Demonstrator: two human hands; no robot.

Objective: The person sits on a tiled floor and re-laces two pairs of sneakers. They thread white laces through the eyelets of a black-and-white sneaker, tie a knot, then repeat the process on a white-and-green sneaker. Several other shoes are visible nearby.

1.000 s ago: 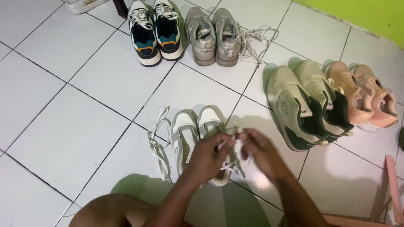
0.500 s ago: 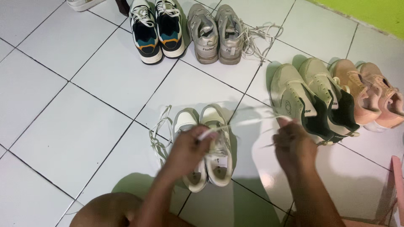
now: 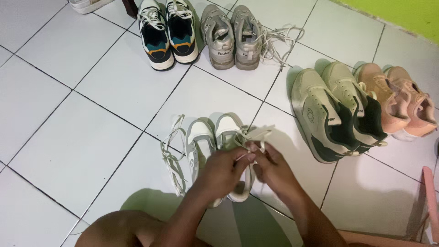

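Observation:
A pair of white and pale green sneakers [image 3: 201, 142] stands on the white tiled floor in front of me, toes pointing away. My left hand [image 3: 222, 171] and my right hand [image 3: 273, 170] meet over the right sneaker of the pair, both pinching its white lace [image 3: 258, 135], which loops up between the fingers. The left sneaker's loose lace [image 3: 173, 153] trails on the tile beside it. The right sneaker's heel is hidden under my hands.
Further away stand a white, black and teal pair [image 3: 167, 32], a grey pair [image 3: 231, 36] with loose laces, a cream and dark green pair [image 3: 336, 112] and a peach pair [image 3: 398, 100]. My knee [image 3: 123, 228] is at the bottom. A pink object [image 3: 430, 201] is at the right edge.
Half a second ago my hands were apart, pulling the lace taut. They have come back together over the right sneaker, and the lace forms a loop.

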